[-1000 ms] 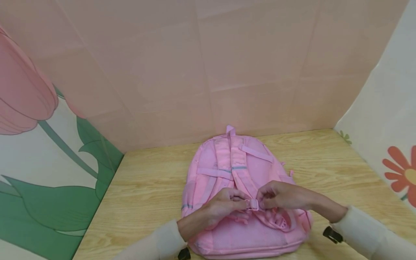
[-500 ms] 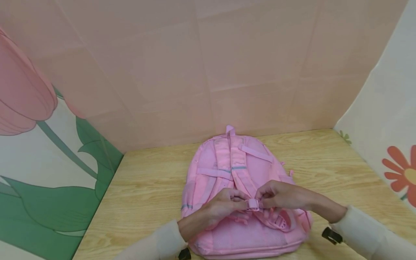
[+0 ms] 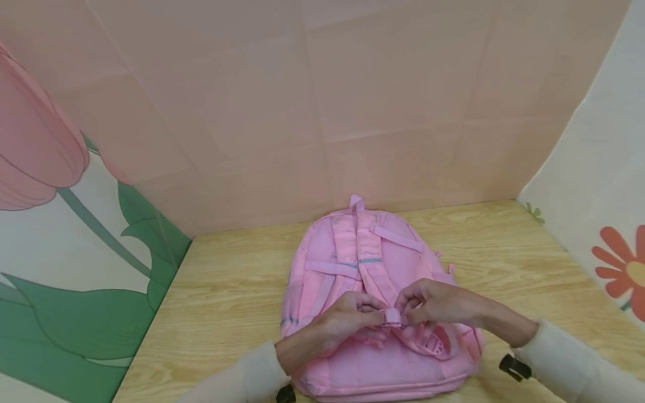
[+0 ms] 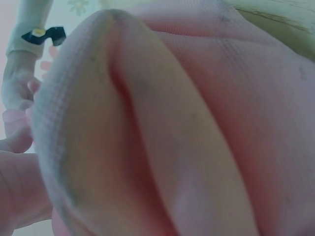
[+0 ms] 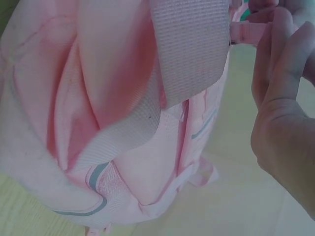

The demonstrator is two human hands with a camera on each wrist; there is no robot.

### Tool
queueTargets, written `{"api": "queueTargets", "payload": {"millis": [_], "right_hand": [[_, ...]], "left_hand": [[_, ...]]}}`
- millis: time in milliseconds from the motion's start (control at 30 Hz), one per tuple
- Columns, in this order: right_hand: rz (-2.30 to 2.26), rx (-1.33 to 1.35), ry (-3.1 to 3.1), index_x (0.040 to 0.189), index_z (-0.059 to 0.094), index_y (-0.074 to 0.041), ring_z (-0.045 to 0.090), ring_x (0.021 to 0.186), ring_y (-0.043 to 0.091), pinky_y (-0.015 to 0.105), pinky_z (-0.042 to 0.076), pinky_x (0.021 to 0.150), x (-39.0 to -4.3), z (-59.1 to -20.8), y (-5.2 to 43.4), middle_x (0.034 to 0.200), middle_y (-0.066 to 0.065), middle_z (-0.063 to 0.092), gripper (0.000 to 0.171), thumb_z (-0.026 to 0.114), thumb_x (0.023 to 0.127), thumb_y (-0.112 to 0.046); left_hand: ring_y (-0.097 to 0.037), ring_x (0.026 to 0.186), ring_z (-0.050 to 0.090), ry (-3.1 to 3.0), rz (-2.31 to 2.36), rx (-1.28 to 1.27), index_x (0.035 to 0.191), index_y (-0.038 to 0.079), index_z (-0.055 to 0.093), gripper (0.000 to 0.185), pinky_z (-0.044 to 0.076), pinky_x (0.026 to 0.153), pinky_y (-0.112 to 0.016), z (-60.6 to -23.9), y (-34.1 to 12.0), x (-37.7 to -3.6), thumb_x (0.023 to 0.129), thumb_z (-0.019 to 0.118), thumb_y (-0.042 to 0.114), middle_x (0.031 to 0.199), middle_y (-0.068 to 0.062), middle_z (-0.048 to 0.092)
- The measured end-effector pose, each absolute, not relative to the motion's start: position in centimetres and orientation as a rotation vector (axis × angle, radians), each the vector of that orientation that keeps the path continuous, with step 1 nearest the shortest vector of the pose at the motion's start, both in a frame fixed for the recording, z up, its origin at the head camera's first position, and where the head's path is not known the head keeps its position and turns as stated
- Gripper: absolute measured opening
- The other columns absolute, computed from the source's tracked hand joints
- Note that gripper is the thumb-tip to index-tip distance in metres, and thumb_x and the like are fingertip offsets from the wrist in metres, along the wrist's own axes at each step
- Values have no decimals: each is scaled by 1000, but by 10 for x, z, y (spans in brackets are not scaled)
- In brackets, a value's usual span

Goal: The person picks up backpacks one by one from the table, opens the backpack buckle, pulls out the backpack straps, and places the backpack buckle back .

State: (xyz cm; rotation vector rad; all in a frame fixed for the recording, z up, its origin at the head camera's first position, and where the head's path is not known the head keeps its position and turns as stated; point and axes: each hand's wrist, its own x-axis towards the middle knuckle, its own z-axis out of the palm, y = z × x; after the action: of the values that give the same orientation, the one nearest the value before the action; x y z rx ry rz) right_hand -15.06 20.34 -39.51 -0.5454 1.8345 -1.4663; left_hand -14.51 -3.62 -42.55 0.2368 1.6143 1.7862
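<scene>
We record both hands meeting over the near half of a pink backpack (image 3: 375,280), which lies flat on the worktop (image 3: 227,296) with its straps facing up. The left hand (image 3: 347,319) has its grip clamped on a small pink buckle (image 3: 391,318), fingers curled round it from the left. The right hand (image 3: 435,305) pinches the same buckle from the right, thumb and fingers closed on it. In the right wrist view we see the right hand's fingers (image 5: 275,64) closed on the buckle (image 5: 248,32) at the end of a woven strap (image 5: 189,49). The left wrist view is filled by pink fabric, and we cannot tell any detail of the grip from it. Both forearms wear pale sleeves (image 3: 242,375).

Farther out, two shoulder straps (image 3: 360,246) run up the backpack's middle to a carry loop (image 3: 356,201) at its far end, just short of the pink back wall (image 3: 353,101). A tulip panel (image 3: 60,224) stands at the left and a panel with a red flower (image 3: 622,268) at the right.
</scene>
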Motion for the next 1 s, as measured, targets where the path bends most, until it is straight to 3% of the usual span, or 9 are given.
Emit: {"api": "queueTargets", "payload": {"millis": [267, 733, 1000], "right_hand": [[-1483, -537, 1846, 100, 63, 8, 67, 71, 16, 25, 61, 60, -151, -397, 205, 88, 18, 71, 15, 64, 93, -5], [-1506, -573, 1857, 99, 63, 8, 69, 72, 18, 27, 62, 61, -152, -399, 203, 88, 17, 70, 12, 59, 94, -2], [-1597, -434, 1856, 111, 61, 10, 71, 86, 22, 31, 63, 73, -148, -397, 203, 97, 14, 71, 22, 61, 95, -5]], "left_hand": [[-16, 72, 70, 1622, 1769, 230, 114, -2, 65, 21, 63, 78, -42, -424, -38, -145, 94, 65, 6, 93, -10, 73], [-17, 74, 71, 1627, 1765, 228, 113, -2, 65, 21, 63, 78, -41, -425, -36, -146, 93, 66, 7, 97, -16, 74], [-25, 82, 73, 1602, 1816, 178, 114, -2, 63, 22, 63, 79, -45, -424, -35, -145, 95, 65, 8, 99, -22, 74]]}}
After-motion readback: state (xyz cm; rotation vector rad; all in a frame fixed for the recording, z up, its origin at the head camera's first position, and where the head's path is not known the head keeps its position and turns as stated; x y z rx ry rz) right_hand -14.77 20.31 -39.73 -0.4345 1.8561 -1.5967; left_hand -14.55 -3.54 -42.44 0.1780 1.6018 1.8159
